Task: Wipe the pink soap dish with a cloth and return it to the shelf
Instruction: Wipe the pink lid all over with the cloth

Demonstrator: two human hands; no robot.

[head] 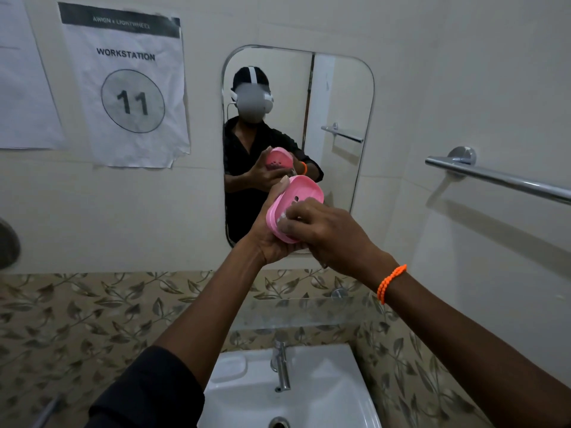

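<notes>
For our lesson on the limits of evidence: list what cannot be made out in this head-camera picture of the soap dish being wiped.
- Cloth: only a pale scrap shows; the right hand covers the rest.
- Pink soap dish: near end hidden by the right hand, underside by the left hand.
- Shelf: a faint glass edge, partly crossed by both forearms.
- Sink: cut off by the bottom edge.
- Left paper sheet: cut off, unreadable.
</notes>
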